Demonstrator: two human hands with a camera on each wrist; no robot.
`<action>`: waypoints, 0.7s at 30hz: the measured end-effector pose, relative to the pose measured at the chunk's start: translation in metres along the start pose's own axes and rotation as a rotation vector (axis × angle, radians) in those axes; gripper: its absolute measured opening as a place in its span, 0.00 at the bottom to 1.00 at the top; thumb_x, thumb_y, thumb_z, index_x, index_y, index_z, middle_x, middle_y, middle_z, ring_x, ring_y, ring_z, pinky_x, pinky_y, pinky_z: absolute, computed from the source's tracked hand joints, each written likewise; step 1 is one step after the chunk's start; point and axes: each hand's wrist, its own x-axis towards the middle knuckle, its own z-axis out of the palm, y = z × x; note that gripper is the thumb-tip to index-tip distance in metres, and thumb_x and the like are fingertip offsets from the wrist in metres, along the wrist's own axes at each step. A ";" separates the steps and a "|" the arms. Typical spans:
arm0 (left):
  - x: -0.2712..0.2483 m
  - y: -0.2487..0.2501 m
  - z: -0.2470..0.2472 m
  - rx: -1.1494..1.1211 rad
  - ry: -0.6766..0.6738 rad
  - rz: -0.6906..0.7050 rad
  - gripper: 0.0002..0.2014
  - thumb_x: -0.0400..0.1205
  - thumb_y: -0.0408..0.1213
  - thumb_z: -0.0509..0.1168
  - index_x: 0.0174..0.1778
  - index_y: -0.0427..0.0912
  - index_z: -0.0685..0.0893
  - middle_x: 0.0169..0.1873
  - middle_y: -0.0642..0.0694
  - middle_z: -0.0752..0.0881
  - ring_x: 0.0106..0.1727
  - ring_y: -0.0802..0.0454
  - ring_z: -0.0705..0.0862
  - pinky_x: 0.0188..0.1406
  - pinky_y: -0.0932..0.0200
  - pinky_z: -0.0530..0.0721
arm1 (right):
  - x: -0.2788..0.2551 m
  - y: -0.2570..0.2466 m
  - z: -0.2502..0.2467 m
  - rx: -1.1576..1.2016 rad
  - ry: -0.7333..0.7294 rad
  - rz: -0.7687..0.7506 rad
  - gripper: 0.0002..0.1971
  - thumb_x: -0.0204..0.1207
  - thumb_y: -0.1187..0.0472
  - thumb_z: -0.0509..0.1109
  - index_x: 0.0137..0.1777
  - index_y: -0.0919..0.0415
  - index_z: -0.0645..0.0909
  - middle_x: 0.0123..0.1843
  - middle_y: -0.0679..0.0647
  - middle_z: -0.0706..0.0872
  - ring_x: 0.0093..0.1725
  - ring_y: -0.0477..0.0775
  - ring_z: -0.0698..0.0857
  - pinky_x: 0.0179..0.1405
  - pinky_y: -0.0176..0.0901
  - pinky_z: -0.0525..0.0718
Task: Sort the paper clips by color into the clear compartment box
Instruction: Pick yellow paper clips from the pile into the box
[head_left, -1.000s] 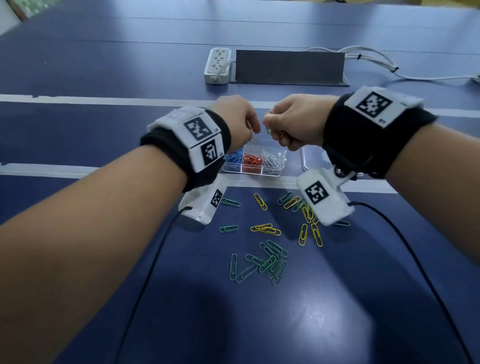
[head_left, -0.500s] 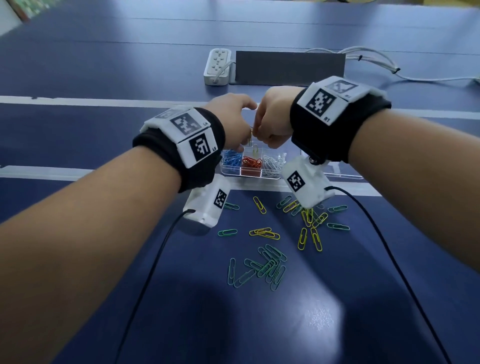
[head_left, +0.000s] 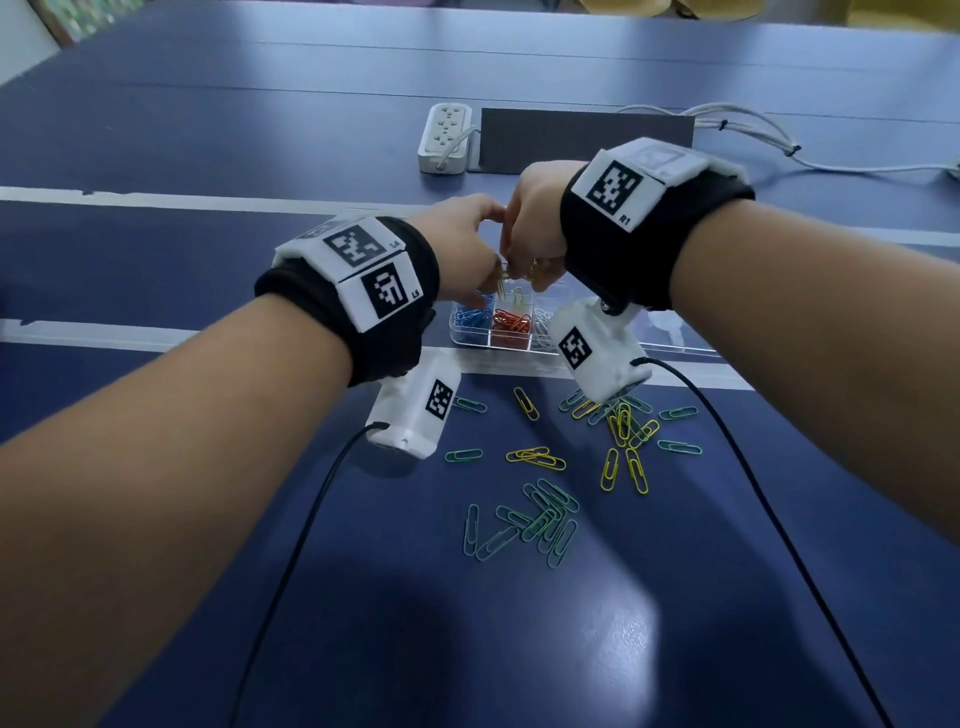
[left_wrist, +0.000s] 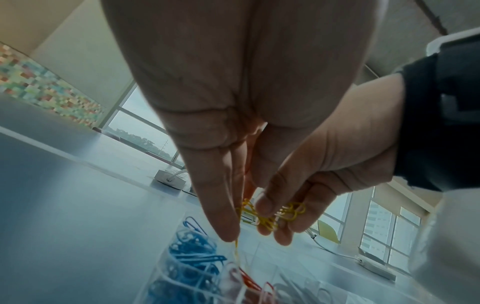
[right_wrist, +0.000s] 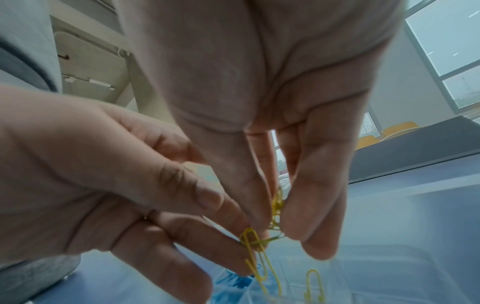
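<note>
The clear compartment box (head_left: 519, 354) holds blue clips (head_left: 470, 318), red clips (head_left: 511, 323) and silver clips (head_left: 543, 326) in its front row, with one yellow clip (head_left: 518, 297) in a back compartment. Both hands hover just over the box, fingertips together. My left hand (head_left: 497, 278) pinches a yellow paper clip (right_wrist: 255, 250) that hangs downward. My right hand (head_left: 532, 271) grips a small bunch of yellow clips (left_wrist: 270, 217) between thumb and fingers. Loose green clips (head_left: 535, 519) and yellow clips (head_left: 623, 434) lie on the blue table in front of the box.
A white power strip (head_left: 445, 137), a dark grey panel (head_left: 587, 140) and white cables (head_left: 753, 140) sit behind the box. A clear lid (head_left: 675, 340) lies right of it. Black camera cables (head_left: 291, 561) trail across the near table.
My right wrist has swung left and the two hands have closed in over the box. Their fingers now point down at the back compartments.
</note>
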 end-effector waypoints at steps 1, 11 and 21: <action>-0.001 0.001 0.000 -0.021 -0.009 -0.002 0.27 0.81 0.24 0.60 0.76 0.47 0.68 0.48 0.36 0.85 0.47 0.45 0.85 0.51 0.48 0.89 | 0.000 -0.001 0.000 0.003 0.012 0.002 0.11 0.59 0.60 0.77 0.41 0.61 0.90 0.33 0.59 0.93 0.39 0.59 0.93 0.52 0.61 0.89; -0.006 -0.001 0.003 -0.007 -0.017 -0.002 0.28 0.81 0.25 0.61 0.77 0.46 0.67 0.57 0.34 0.85 0.59 0.41 0.86 0.59 0.45 0.86 | -0.006 0.005 -0.002 0.120 0.061 0.032 0.14 0.67 0.63 0.75 0.53 0.63 0.87 0.46 0.58 0.92 0.47 0.58 0.92 0.56 0.56 0.88; -0.010 -0.002 0.000 0.038 0.018 0.042 0.26 0.82 0.26 0.60 0.77 0.44 0.66 0.59 0.32 0.85 0.56 0.38 0.86 0.59 0.44 0.85 | -0.014 0.012 0.003 0.317 0.066 0.032 0.13 0.76 0.67 0.66 0.59 0.66 0.83 0.44 0.61 0.87 0.38 0.59 0.84 0.43 0.48 0.87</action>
